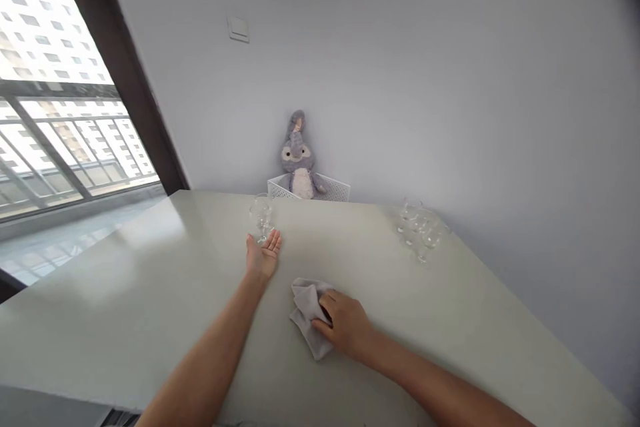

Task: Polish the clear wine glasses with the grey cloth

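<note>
My left hand (pixel 263 256) reaches out palm up, fingers spread, just in front of the stemmed wine glasses (pixel 261 208) on the far left of the table. Whether the fingertips touch the glass base I cannot tell. Closer to me, a grey cloth (pixel 311 312) lies folded and crumpled on the tabletop. The thumb and fingers of my right hand (pixel 347 321) are closed on the cloth's right side.
More stemmed glasses (pixel 420 230) stand grouped at the far right of the pale table (pixel 200 307). Behind the far edge, a plush rabbit (pixel 299 160) sits in a white perforated basket (pixel 340 191) against the wall. A window with a railing is at the left.
</note>
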Motion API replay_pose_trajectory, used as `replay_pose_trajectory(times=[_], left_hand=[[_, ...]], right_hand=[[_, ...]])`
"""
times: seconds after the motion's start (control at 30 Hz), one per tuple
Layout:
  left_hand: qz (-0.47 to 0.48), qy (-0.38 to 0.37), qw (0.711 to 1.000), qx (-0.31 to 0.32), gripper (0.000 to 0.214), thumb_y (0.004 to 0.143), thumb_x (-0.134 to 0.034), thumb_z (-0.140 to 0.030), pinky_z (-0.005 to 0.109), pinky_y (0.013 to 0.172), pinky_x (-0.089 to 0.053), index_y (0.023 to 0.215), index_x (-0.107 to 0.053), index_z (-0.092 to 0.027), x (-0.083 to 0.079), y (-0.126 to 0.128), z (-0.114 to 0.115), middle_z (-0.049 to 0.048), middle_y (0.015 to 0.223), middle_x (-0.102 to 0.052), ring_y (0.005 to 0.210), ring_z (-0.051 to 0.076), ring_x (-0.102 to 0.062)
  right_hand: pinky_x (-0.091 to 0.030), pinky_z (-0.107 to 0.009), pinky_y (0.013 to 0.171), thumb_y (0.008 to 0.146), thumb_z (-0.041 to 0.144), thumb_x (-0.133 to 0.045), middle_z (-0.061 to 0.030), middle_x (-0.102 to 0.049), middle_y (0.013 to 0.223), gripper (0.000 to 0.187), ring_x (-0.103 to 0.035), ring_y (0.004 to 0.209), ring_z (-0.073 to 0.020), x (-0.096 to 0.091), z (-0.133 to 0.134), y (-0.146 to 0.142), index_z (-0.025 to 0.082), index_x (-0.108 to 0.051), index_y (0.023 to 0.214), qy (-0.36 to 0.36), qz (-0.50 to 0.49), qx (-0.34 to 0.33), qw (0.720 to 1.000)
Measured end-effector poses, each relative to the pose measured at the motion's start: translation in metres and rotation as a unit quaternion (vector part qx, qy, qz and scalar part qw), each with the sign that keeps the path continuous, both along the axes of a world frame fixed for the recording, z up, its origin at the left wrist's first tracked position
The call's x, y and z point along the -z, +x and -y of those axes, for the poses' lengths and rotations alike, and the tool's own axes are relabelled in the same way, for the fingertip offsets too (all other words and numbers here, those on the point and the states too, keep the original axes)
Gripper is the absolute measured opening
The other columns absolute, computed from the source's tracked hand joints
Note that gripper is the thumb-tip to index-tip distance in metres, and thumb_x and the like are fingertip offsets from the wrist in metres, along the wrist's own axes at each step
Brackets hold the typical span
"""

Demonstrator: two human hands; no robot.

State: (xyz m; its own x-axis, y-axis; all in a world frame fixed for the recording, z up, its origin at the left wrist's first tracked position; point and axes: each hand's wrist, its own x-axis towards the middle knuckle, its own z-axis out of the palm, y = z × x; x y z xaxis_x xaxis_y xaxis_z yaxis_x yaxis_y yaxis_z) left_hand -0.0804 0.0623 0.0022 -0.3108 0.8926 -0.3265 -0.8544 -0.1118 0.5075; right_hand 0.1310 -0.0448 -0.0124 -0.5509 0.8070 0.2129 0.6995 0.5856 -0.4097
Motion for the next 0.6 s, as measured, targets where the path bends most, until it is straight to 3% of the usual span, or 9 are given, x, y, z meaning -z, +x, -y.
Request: replay_pose_trajectory(times=[0.1,0.2,0.3,0.4,0.47,0.53,0.6], left_hand=[[0.029,0.043,0.998,0.038,0.042,0.085,-0.033,-0.053,0.036,0.071,-0.053,0.118,-0.032,-0.027,-0.002,-0.007,-0.006,0.0166,0.115,-0.052,0.097,0.021,-0.060],[0.047,0.083,0.993,0.073,0.034,0.086,-0.033,-0.050,0.038,0.075,-0.052,0.105,-0.042,-0.023,0.000,-0.010,-0.009,0.0166,0.118,-0.051,0.104,0.022,-0.056],[0.052,0.094,0.991,0.076,0.034,0.086,-0.034,-0.048,0.038,0.076,-0.053,0.092,-0.046,-0.017,0.002,-0.012,-0.010,0.0188,0.117,-0.052,0.107,0.024,-0.054],[0.040,0.081,0.993,0.069,0.033,0.085,-0.039,-0.048,0.035,0.075,-0.053,0.082,-0.045,-0.015,0.004,-0.009,-0.009,0.0202,0.112,-0.054,0.106,0.025,-0.055],[0.025,0.073,0.994,0.076,0.028,0.085,-0.042,-0.043,0.031,0.075,-0.053,0.079,-0.045,-0.015,0.004,-0.003,-0.005,0.0182,0.106,-0.057,0.103,0.023,-0.058],[0.004,0.072,0.992,0.103,0.023,0.085,-0.045,-0.038,0.029,0.076,-0.052,0.079,-0.046,-0.016,0.003,0.007,0.002,0.0150,0.100,-0.059,0.099,0.021,-0.060],[-0.031,0.086,0.985,0.146,0.018,0.083,-0.049,-0.034,0.029,0.078,-0.051,0.083,-0.048,-0.017,0.003,0.021,0.012,0.0121,0.096,-0.061,0.096,0.020,-0.061]], right_hand=[[-0.030,-0.024,0.057,0.080,0.037,-0.051,0.0002,-0.049,0.067,0.026,-0.043,0.063,-0.0128,0.011,-0.005,0.003,0.018,-0.050,0.063,-0.046,-0.116,-0.009,0.992],[-0.029,-0.023,0.055,0.080,0.042,-0.051,0.0024,-0.041,0.062,0.036,-0.038,0.058,-0.0103,0.008,-0.011,0.011,0.017,-0.045,0.055,-0.133,-0.285,-0.020,0.949],[-0.031,-0.023,0.055,0.075,0.044,-0.057,0.0017,-0.044,0.064,0.033,-0.040,0.059,-0.0101,-0.002,-0.016,0.020,0.016,-0.052,0.058,-0.244,-0.441,0.009,0.864],[-0.033,-0.023,0.054,0.070,0.043,-0.063,0.0011,-0.050,0.063,0.028,-0.042,0.057,-0.0109,-0.011,-0.022,0.027,0.016,-0.059,0.069,-0.341,-0.563,0.070,0.750],[-0.036,-0.023,0.054,0.067,0.042,-0.067,0.0010,-0.054,0.063,0.027,-0.045,0.057,-0.0115,-0.015,-0.026,0.030,0.016,-0.060,0.073,-0.364,-0.627,0.101,0.681],[-0.039,-0.024,0.055,0.066,0.039,-0.069,0.0009,-0.056,0.065,0.025,-0.047,0.057,-0.0118,-0.018,-0.031,0.034,0.017,-0.061,0.076,-0.353,-0.671,0.125,0.639],[-0.039,-0.023,0.053,0.065,0.038,-0.070,0.0014,-0.057,0.068,0.025,-0.047,0.057,-0.0113,-0.020,-0.035,0.039,0.019,-0.061,0.080,-0.324,-0.696,0.156,0.622]])
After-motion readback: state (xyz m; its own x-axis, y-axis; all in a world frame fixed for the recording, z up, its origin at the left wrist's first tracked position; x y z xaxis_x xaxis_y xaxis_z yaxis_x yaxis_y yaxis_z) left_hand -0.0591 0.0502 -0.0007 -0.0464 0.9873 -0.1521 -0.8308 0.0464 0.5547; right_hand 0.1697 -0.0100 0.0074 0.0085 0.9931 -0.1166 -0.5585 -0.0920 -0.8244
